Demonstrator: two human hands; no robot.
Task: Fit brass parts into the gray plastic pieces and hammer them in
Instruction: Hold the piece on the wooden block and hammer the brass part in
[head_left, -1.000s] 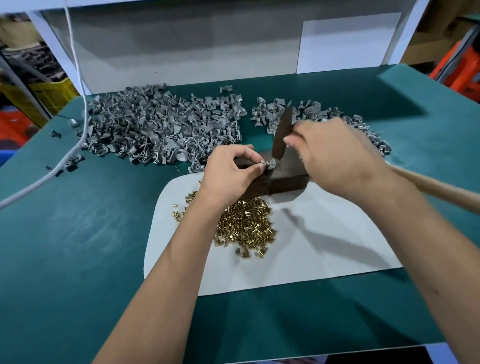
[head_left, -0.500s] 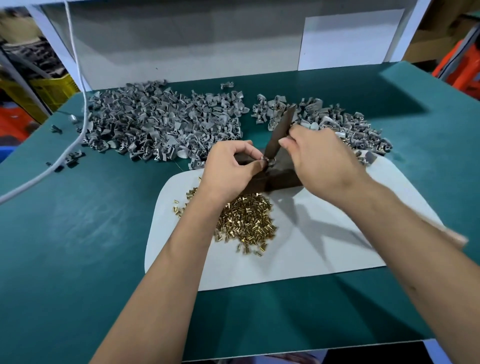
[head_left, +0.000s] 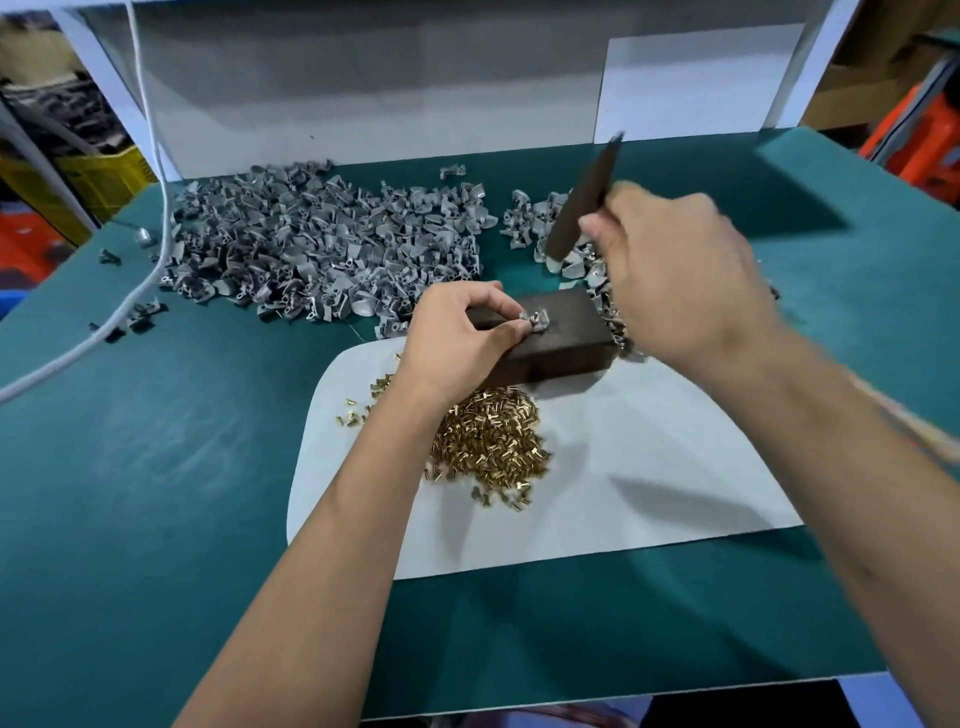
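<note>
Hammer (head_left: 582, 208) raised off block (head_left: 561, 332), right hand (head_left: 685, 275) gripping it; left hand (head_left: 462, 332) pinches gray piece (head_left: 537, 319). No legible writing.

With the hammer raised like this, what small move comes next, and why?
Probably a short downward tap: the right hand holds the hammer lifted above the dark block, where the left hand pinches a gray piece, apparently ready for striking.
</note>
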